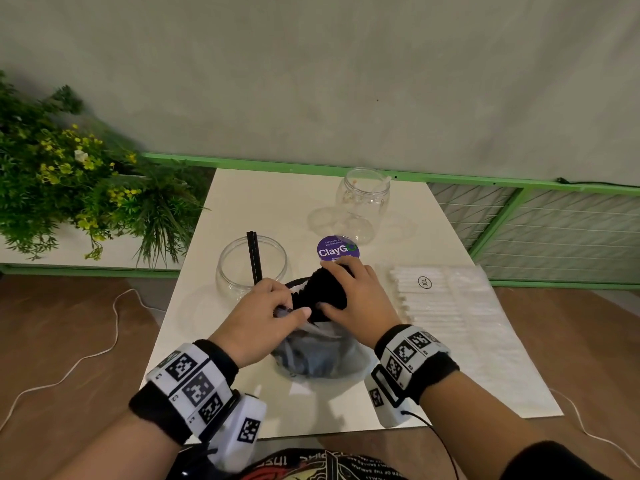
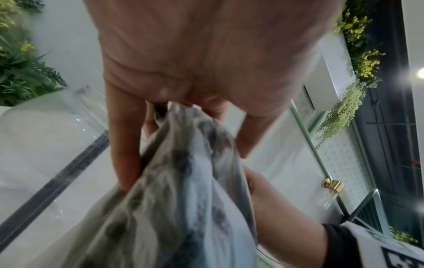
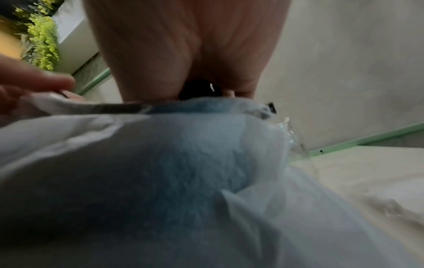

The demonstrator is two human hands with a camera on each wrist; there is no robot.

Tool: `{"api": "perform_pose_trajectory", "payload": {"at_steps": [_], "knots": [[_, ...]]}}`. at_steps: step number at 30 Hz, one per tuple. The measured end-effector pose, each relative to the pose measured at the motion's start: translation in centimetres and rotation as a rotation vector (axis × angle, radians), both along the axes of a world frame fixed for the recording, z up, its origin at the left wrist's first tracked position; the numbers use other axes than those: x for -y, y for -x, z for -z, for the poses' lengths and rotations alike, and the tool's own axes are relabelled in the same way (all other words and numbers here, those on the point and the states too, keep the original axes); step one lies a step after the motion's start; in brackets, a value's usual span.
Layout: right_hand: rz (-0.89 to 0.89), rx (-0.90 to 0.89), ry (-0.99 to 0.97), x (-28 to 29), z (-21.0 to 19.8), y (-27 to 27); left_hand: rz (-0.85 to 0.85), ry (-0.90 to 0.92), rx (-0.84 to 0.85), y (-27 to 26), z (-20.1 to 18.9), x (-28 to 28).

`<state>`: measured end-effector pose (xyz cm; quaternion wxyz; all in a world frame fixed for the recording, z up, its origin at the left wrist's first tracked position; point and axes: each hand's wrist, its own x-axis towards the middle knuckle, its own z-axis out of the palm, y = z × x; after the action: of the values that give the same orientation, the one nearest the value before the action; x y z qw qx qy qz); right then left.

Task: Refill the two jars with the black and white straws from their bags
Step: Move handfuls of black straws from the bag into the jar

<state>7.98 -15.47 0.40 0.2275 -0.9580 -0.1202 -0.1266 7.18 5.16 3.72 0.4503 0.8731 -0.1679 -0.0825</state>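
A clear plastic bag (image 1: 318, 355) of black straws (image 1: 322, 292) stands on the white table (image 1: 242, 202) in front of me. My left hand (image 1: 266, 313) pinches the bag's rim (image 2: 181, 130) at its left side. My right hand (image 1: 353, 299) grips the bundle of black straws sticking out of the bag's mouth. Left of the hands stands a clear jar (image 1: 251, 265) with two black straws (image 1: 254, 258) in it. A second clear jar (image 1: 362, 199) stands farther back with one white straw. A flat bag of white straws (image 1: 446, 299) lies to the right.
A purple round sticker (image 1: 337, 249) lies on the table behind the hands. A green planter with foliage (image 1: 69, 174) sits to the left, a green railing (image 1: 519, 209) behind and right. A white cable (image 1: 86, 355) runs across the wooden floor.
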Motion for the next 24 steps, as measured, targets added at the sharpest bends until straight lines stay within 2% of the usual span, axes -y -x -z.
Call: {"api": "perform_pose_trajectory", "payload": {"at_steps": [6, 11, 14, 16, 20, 22, 24], "knots": [[-0.084, 0.177, -0.103, 1.0, -0.2, -0.2, -0.021, -0.036, 0.061, -0.1, 0.5, -0.1], [-0.044, 0.112, 0.055, 2.0, -0.3, 0.1, -0.017, -0.014, 0.091, -0.1, 1.0, -0.1], [-0.036, 0.289, -0.092, 1.2, -1.4, 1.8, -0.017, 0.021, 0.121, 0.0, 1.2, -0.1], [-0.114, 0.350, -0.148, 0.3, -1.5, 3.7, -0.015, 0.043, 0.139, 0.0, 1.3, -0.2], [-0.264, 0.177, 0.085, -0.4, 0.9, 6.2, -0.028, 0.070, 0.139, 0.0, 1.2, -0.2], [-0.226, 0.088, 0.175, -0.4, 1.8, 6.3, -0.070, 0.095, 0.097, 0.2, 1.0, 0.1], [-0.181, 0.074, 0.200, -0.5, 2.1, 6.2, -0.112, 0.121, 0.050, 0.2, 1.0, 0.3]]}}
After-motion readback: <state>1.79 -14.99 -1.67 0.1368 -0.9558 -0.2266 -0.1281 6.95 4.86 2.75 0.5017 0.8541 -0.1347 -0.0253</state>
